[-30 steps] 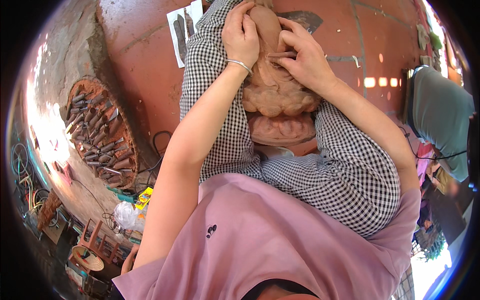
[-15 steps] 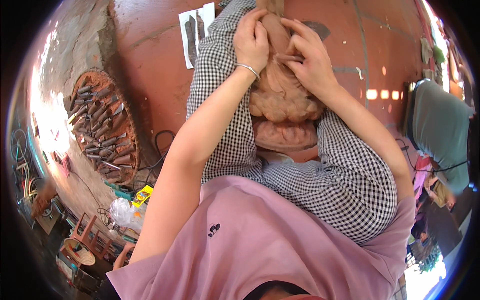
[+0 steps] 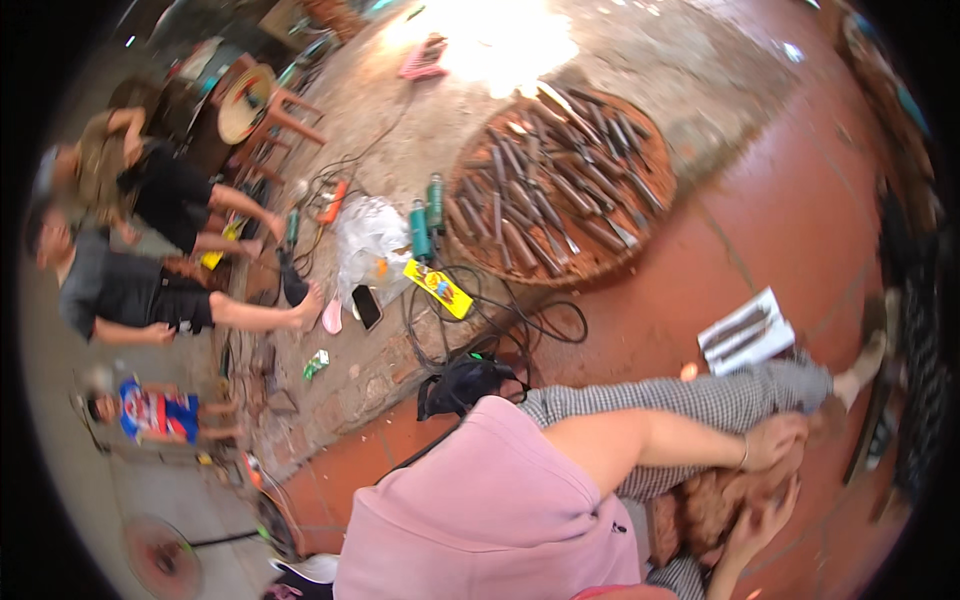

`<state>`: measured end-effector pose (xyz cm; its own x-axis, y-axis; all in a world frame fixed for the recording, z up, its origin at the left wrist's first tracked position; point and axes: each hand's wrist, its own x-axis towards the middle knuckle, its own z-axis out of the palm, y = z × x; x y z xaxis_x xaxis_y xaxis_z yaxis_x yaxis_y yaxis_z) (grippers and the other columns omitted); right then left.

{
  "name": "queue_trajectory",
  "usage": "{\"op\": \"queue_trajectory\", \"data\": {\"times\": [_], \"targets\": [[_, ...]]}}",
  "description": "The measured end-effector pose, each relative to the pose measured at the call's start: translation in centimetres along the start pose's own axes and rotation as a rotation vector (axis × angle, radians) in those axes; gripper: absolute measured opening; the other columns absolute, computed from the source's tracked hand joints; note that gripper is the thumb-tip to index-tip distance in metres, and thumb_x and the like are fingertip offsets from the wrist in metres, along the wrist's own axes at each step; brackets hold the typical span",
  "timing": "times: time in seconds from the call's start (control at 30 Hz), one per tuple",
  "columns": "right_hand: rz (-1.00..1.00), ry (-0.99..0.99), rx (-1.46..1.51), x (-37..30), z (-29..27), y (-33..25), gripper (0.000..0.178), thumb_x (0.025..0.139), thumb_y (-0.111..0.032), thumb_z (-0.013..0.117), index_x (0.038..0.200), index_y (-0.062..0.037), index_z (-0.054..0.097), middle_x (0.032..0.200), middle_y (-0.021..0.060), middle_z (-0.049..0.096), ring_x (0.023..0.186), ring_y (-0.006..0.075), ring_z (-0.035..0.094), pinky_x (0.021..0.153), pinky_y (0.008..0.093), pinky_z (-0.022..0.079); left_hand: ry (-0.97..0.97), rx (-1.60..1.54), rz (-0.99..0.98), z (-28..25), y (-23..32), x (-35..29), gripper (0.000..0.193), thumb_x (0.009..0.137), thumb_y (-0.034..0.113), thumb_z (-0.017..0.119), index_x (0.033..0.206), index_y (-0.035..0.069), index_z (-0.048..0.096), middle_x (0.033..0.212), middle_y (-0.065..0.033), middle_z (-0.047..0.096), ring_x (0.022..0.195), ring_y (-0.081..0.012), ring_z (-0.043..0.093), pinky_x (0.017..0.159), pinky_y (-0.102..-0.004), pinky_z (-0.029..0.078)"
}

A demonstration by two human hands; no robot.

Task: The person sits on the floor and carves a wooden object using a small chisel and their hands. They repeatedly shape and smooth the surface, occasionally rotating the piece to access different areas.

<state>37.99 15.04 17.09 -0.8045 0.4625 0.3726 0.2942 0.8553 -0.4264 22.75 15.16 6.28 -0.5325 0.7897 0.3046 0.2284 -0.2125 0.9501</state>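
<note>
A brown lump of clay (image 3: 706, 503) rests on my lap, on my checked trousers (image 3: 700, 400), at the lower right of the head view. My left hand (image 3: 775, 440), with a thin bracelet at the wrist, lies over the top of the lump and grips it. My right hand (image 3: 757, 522) comes up from the bottom edge and presses its fingers against the lump's lower side. My pink shirt (image 3: 480, 510) hides the near part of the clay.
A round tray (image 3: 650, 215) with several metal carving tools lies on the ground. A white sheet with pictures (image 3: 745, 335), cables (image 3: 500, 320), green cans (image 3: 420, 228), a phone (image 3: 366, 306) and a plastic bag (image 3: 368, 240) lie nearby. Other people (image 3: 140, 295) sit at left.
The view has swung sharply to the left and tilted, bringing the yard, tool tray and seated people into sight. Both hands stay on the clay, now at the lower right.
</note>
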Motion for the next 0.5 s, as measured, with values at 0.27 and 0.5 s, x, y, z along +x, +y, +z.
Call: {"op": "queue_trajectory", "data": {"times": [0.27, 0.5], "targets": [[0.217, -0.094, -0.061, 2.7, 0.5, -1.7, 0.024, 0.077, 0.007, 0.067, 0.076, 0.0005, 0.044, 0.157, 0.0209, 0.035, 0.146, 0.0439, 0.028, 0.114, 0.0491, 0.032, -0.018, -0.063, -0.027, -0.5, 1.5, 1.0, 0.024, 0.088, 0.003, 0.052, 0.11, 0.002, 0.062, 0.126, -0.0185, 0.057, 0.118, -0.037, 0.056, 0.101, -0.0425, 0.045], [0.227, -0.14, -0.066, 3.4, 0.4, -1.3, 0.035, 0.075, -0.003, 0.077, 0.078, -0.0009, 0.042, 0.156, 0.0224, 0.036, 0.146, 0.045, 0.027, 0.115, 0.051, 0.029, 0.001, -0.032, -0.01, -0.4, 0.8, 1.6, 0.026, 0.087, 0.005, 0.052, 0.111, 0.002, 0.062, 0.127, -0.0181, 0.057, 0.116, -0.0378, 0.057, 0.099, -0.0424, 0.047]]}}
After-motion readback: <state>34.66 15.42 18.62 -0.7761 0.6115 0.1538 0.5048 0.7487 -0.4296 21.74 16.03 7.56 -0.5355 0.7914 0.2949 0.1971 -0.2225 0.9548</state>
